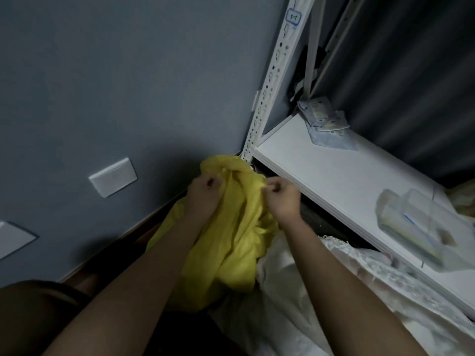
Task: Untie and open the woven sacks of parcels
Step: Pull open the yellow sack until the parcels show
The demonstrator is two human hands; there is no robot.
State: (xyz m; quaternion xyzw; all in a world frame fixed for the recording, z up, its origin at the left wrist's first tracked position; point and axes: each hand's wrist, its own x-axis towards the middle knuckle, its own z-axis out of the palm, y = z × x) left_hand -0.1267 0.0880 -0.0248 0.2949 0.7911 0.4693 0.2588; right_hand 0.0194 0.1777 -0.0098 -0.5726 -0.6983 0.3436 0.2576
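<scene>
at the far left we see a grey wall [115,73] with 2 white switch plates on it, 1 cut off by the frame edge [12,238] and 1 higher up and further in [113,177]. below them a dark strip runs along the foot of the wall, and a dark sleeve [33,312] fills the bottom left corner.

our left hand [203,195] reaches out with its fingers curled and pinching the bunched top of the yellow sack [231,240]. the sack stands on the floor in the corner, between the wall and the rack post, its cloth crumpled and gathered at the top. whether its mouth is tied we cannot tell, as the folds and our fingers hide it.

just beside it, our right hand [282,197] grips the same bunched top from the other side, fingers curled onto the yellow cloth. the 2 hands are near each other but apart.

against the yellow sack's right side lies a white sack [295,291], pale and wrinkled, running under our right forearm.

further right stands a white metal rack [272,80] with a slotted post and a small handwritten label near its top. its white shelf [321,170] carries a few pale wrapped parcels [325,122] at the back and a blurred clear packet [416,227] near the front.
</scene>
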